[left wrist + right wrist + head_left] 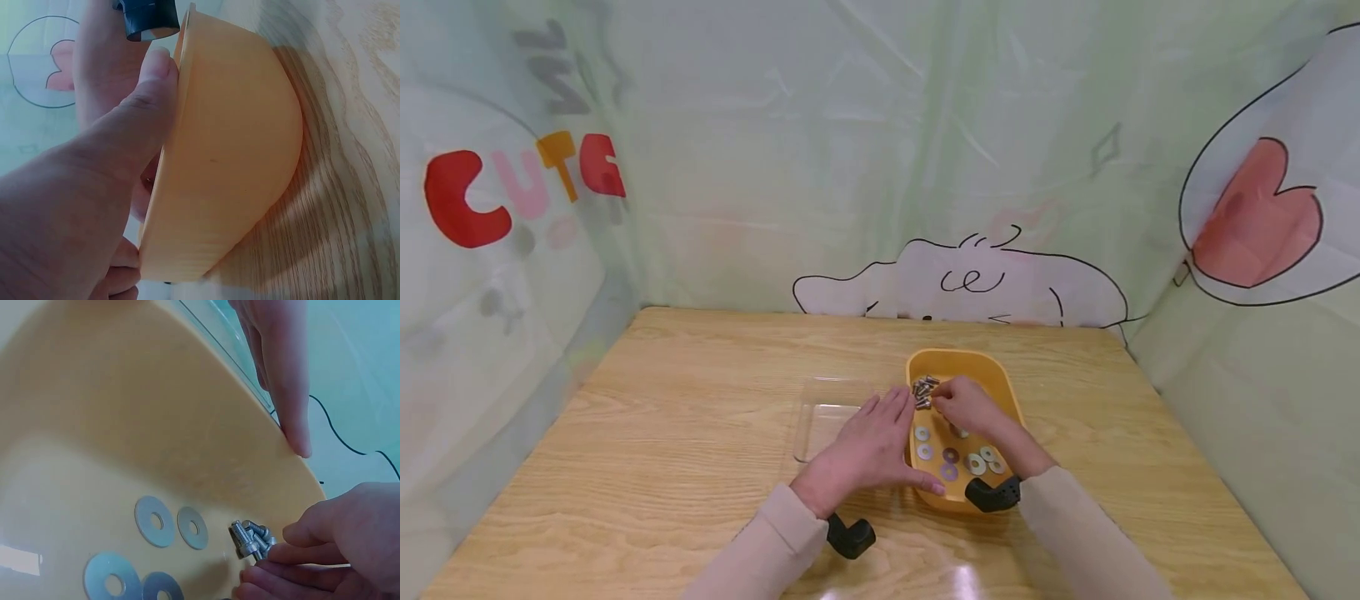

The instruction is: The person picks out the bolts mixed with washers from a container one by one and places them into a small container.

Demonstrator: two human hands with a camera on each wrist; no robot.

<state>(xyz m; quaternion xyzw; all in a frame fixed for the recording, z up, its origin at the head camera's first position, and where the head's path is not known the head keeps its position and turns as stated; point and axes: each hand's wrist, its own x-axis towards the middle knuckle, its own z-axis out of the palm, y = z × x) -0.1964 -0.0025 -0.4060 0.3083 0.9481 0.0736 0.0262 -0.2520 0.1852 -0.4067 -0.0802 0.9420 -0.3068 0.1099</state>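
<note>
A yellow plastic bin [958,362] stands on the table, with a small heap of metal bolts [922,390] at its left side. My left hand [868,442] lies along the bin's left rim, fingers straight, and its thumb [157,65] reaches over the near rim. Inside the bin, my right hand [967,406] has bent fingers right at the bolts, seen close in the right wrist view beside the bolt heads [248,547]. I cannot tell whether it pinches one. Several flat washers [976,463] lie spread over the bin floor.
Left of the bin is a clear plastic box [802,421], partly behind my left hand. The wooden table [700,400] ends at printed cloth walls [760,167] at the back and sides. Black wrist mounts [992,495] stick out near both sleeves.
</note>
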